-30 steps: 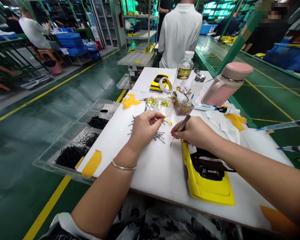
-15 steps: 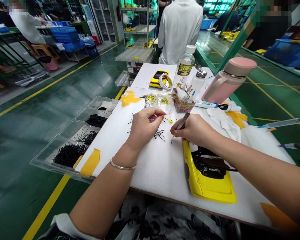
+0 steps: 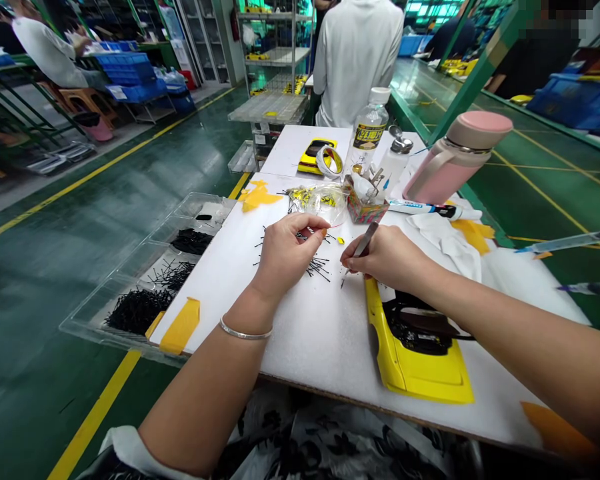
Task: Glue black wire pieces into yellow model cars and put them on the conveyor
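Observation:
My left hand (image 3: 290, 253) is closed in a pinch above the white board, and a thin reddish strand (image 3: 337, 227) sticks out past its fingertips. Tweezers (image 3: 367, 239) are gripped in my right hand (image 3: 380, 255), their tip pointing down at the board near a small dark piece (image 3: 343, 283). Between and beyond the hands lie thin black sticks (image 3: 318, 268) and a tiny yellow part (image 3: 341, 240). Close below my right wrist rests a yellow model car body (image 3: 425, 377) with a black interior, partly covered by my forearm.
A clear tray (image 3: 87, 319) with black parts stands left of the board. Behind the hands are a bag of yellow parts (image 3: 313, 197), a small patterned box (image 3: 367, 212), a tape roll (image 3: 330, 162), a bottle (image 3: 367, 137) and a pink flask (image 3: 453, 163). A person sits ahead.
The whole view has shifted very slightly. Both hands keep nearly the same place and grip, and the things on the board stay where they were.

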The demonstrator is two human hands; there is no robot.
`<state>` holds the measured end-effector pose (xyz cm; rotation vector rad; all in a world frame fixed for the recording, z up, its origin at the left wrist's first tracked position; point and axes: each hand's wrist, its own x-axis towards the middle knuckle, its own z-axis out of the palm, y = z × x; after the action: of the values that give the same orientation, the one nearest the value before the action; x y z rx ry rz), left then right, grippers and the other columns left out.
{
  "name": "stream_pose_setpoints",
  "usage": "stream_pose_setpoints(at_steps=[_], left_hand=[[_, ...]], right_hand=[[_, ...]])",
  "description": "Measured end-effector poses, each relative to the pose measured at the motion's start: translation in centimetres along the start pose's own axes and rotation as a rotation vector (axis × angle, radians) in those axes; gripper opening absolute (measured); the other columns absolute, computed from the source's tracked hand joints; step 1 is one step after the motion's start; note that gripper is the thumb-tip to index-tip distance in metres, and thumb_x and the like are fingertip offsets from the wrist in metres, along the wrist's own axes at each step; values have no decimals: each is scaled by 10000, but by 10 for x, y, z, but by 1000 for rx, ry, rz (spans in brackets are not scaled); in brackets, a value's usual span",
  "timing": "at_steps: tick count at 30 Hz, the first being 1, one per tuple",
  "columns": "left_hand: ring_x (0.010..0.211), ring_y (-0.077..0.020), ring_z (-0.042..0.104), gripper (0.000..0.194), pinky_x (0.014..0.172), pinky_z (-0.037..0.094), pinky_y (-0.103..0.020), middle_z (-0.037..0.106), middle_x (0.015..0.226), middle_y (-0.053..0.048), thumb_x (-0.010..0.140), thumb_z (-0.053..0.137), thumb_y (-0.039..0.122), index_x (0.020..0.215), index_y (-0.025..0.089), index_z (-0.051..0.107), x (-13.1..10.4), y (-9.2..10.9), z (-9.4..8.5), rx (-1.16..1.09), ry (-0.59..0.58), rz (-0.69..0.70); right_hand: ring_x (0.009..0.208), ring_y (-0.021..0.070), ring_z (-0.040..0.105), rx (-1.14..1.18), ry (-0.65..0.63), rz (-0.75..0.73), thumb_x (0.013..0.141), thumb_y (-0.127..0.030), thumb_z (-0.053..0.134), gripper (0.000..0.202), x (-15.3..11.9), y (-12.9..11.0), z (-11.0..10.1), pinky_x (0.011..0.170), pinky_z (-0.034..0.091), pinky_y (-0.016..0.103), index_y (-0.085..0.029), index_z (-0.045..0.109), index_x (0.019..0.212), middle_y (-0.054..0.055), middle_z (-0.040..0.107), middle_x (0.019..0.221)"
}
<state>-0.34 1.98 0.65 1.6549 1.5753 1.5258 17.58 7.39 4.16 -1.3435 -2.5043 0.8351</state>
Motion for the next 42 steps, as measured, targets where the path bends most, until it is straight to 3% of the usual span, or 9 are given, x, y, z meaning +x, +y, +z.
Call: stream_pose_setpoints(at_steps=[16, 30, 36, 42], left_hand=[[762, -136, 633, 140, 693, 503, -257, 770, 903, -29, 822, 682, 167, 899, 189, 797, 3, -7, 1, 9, -13, -27], [755, -136, 633, 146, 681, 504, -255, 773, 919, -28, 823, 685, 161, 903, 199, 801, 3, -7, 0, 30, -8, -44], [771, -140, 641, 135, 708, 516, -263, 773, 919, -30, 830, 689, 163, 901, 195, 800, 3, -7, 0, 29, -11, -44], [772, -139, 642, 138, 709, 518, -261, 773, 918, -30, 828, 689, 158, 898, 197, 801, 3, -7, 0, 26, -10, -41]], right_hand=[[551, 149, 685, 110, -10, 23, 800, -88, 687, 134, -2, 9, -6, 502, 503, 214, -142, 807, 829, 39, 770, 711], [518, 134, 663, 147, -46, -18, 759, -96, 714, 116, 3, 16, -1, 490, 494, 208, -165, 805, 737, 7, 741, 635], [516, 123, 661, 99, -66, 2, 770, -65, 718, 129, 4, 9, -5, 498, 485, 204, -157, 797, 729, -4, 744, 640], [536, 118, 638, -100, -125, 4, 762, -55, 736, 156, 4, 3, -14, 495, 432, 211, -189, 812, 737, -26, 718, 590]])
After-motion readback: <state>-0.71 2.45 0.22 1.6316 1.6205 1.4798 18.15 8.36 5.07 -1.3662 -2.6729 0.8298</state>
